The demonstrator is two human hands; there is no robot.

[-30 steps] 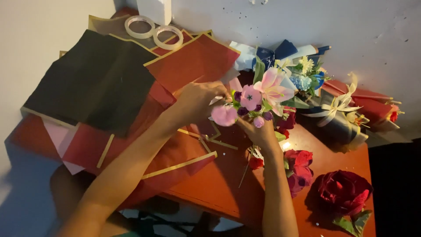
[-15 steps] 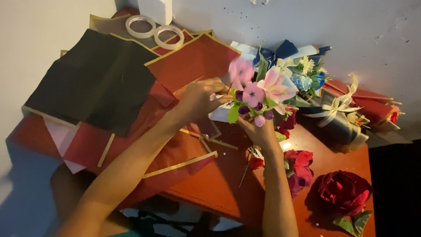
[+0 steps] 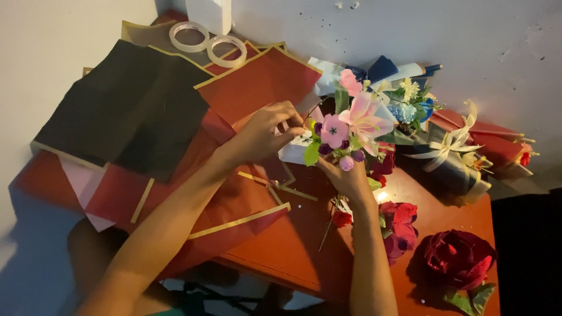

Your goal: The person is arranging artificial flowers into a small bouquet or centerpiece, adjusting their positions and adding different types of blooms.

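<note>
Pink flower bunch (image 3: 351,131) above right hand (image 3: 345,178)

A home craft corner for making bouquets: a small red-brown table (image 3: 293,246) pushed against plain scuffed white walls (image 3: 410,29). On the table lie red and black wrapping sheets (image 3: 129,105), 2 tape rolls (image 3: 208,44) at its far edge, and finished wrapped bouquets (image 3: 462,152) on its right side

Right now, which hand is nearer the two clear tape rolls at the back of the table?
Left. The left hand is just below and right of the tape rolls; the right hand grips the flower bunch farther away.
</note>
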